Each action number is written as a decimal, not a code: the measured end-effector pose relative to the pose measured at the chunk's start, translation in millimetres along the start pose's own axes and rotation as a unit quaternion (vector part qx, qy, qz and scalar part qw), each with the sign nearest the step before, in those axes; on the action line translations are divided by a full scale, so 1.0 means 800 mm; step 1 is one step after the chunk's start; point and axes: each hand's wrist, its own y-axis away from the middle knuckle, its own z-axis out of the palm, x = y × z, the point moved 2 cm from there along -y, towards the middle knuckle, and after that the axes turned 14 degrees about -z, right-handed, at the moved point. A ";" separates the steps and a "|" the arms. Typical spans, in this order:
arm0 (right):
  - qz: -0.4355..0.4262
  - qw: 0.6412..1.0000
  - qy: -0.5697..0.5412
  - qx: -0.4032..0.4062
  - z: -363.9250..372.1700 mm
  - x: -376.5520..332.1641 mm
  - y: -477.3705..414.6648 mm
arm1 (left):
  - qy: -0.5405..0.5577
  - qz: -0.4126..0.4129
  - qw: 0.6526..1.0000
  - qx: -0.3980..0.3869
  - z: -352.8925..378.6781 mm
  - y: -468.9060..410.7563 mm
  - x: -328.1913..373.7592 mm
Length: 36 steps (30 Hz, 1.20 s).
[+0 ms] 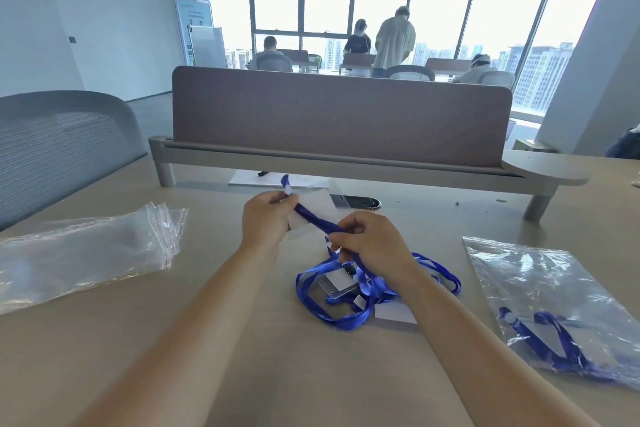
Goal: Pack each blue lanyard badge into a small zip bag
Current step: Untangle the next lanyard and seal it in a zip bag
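A blue lanyard (313, 217) is bunched into a thick strand and stretched between both hands above the table. My left hand (265, 220) pinches its far end against a clear badge holder (320, 206). My right hand (369, 241) grips the strand lower down. Below the right hand lies a tangle of more blue lanyards with badges (349, 291). A stack of empty small zip bags (86, 250) lies to the left. On the right, a zip bag (554, 308) holds a packed blue lanyard (550, 336).
A brown desk divider (339, 121) on a grey rail crosses the table behind the hands. White paper (277, 180) and a cable port (360, 202) sit under it. A grey mesh chair (59, 146) stands at left. People work at far desks by the windows.
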 end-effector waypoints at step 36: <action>-0.014 1.000 -0.022 -0.007 0.009 -0.024 -0.029 | -0.199 0.122 0.971 0.043 -0.015 0.011 0.015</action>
